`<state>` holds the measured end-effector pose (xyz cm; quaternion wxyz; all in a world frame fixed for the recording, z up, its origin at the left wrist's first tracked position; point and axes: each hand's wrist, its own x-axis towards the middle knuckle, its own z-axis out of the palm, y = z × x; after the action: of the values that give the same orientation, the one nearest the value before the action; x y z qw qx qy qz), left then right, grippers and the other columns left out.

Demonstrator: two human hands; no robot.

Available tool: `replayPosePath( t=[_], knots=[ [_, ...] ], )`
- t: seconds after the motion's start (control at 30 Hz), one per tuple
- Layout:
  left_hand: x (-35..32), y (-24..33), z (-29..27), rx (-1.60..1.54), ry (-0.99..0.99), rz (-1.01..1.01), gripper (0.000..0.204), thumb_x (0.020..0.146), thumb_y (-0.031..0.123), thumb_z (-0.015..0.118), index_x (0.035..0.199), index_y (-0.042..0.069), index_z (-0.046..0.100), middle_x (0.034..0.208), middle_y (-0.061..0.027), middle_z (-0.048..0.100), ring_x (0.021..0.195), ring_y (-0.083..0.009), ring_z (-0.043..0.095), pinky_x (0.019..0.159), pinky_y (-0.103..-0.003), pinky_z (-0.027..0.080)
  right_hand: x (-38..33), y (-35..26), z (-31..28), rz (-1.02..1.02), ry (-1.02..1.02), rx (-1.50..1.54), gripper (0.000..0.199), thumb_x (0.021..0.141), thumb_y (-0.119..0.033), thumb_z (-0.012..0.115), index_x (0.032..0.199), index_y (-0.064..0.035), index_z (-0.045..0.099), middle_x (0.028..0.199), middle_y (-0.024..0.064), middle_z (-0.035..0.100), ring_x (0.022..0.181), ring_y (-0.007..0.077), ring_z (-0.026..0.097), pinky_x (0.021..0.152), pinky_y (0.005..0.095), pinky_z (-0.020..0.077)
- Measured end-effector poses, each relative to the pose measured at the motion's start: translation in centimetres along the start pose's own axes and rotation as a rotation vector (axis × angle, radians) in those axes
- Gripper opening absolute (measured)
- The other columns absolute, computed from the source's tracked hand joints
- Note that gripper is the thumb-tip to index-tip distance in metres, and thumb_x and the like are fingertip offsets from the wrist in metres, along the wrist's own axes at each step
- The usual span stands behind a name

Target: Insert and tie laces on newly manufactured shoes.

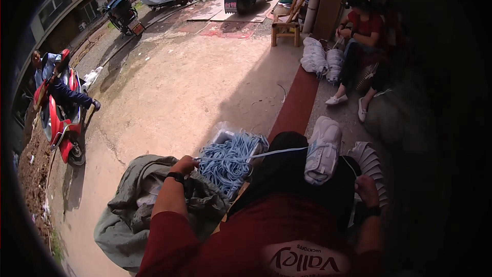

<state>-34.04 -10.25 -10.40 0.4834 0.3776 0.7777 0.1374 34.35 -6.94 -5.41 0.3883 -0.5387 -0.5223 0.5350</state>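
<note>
A white sneaker (323, 154) lies on my right thigh, with a pale blue shoelace (279, 151) running out of it to both sides. My left hand (185, 165) is closed on the left length, drawn out nearly straight. The shorter right length slants down to my right hand (366, 189), closed on its end. Under my left hand's side of the lace stands a white box (224, 134) heaped with tangled blue shoelaces (225, 166). A row of nested white shoe pieces (370, 161) is just beyond my right hand, partly in shadow.
A grey-green cloth (128, 213) is bunched at my left. On the right, a seated person (365, 25) works beside bundled white shoes (313, 57). A wooden chair (286, 25) stands further back. At far left another person (48, 66) sits on a red scooter (61, 118).
</note>
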Motion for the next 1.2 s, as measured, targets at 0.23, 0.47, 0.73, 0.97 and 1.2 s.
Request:
replayPosePath(
  t=[0.23,0.47,0.73,0.97,1.2],
  knots=[
    [-2.5,13.8,14.8,-0.474,-0.626,0.212,0.034,0.087,0.039,0.054,0.088,0.005,0.060,0.067,0.0049,0.051,0.057,-0.0057,0.043,0.052,-0.023,0.034,7.3,-6.9,5.3,0.227,-0.415,-0.101,0.011,0.072,-0.008,0.063,0.069,-0.0025,0.054,0.070,0.0077,0.061,0.063,0.0156,0.062,0.057,0.0247,0.0490],
    [-5.0,20.2,15.8,-0.424,-0.499,0.551,0.033,0.092,0.035,0.047,0.073,0.008,0.052,0.063,0.0057,0.043,0.056,-0.0042,0.037,0.052,-0.020,0.029,10.3,-5.5,6.7,-0.559,-0.073,-1.086,0.009,0.068,-0.005,0.059,0.061,-0.0009,0.056,0.065,0.0175,0.057,0.062,0.0346,0.055,0.059,0.0385,0.0437],
    [-7.5,29.9,24.6,0.411,-0.192,1.566,0.008,0.074,0.008,0.059,0.081,0.005,0.057,0.098,-0.0092,0.061,0.075,-0.0269,0.059,0.067,-0.033,0.048,11.6,-4.3,9.2,-0.070,0.168,0.162,0.011,0.077,0.001,0.055,0.066,-0.0017,0.053,0.059,0.0013,0.054,0.054,0.0070,0.050,0.050,0.0221,0.0391],
    [-5.5,30.9,29.0,0.513,0.197,1.466,0.019,0.073,0.009,0.054,0.093,0.009,0.053,0.101,-0.0093,0.059,0.077,-0.0285,0.061,0.062,-0.037,0.050,12.2,-3.4,9.4,-0.108,0.139,0.258,0.005,0.076,0.001,0.057,0.073,-0.0012,0.054,0.063,0.0032,0.056,0.057,0.0075,0.052,0.052,0.0229,0.0406],
    [-2.8,30.4,29.6,0.267,0.217,1.365,0.024,0.075,0.009,0.058,0.099,0.009,0.055,0.100,-0.0106,0.061,0.071,-0.0353,0.061,0.059,-0.040,0.049,12.6,-4.3,11.2,-0.472,0.323,-0.720,0.011,0.070,-0.008,0.062,0.070,-0.0025,0.053,0.070,0.0190,0.058,0.070,0.0406,0.056,0.063,0.0456,0.0450]
  ],
)
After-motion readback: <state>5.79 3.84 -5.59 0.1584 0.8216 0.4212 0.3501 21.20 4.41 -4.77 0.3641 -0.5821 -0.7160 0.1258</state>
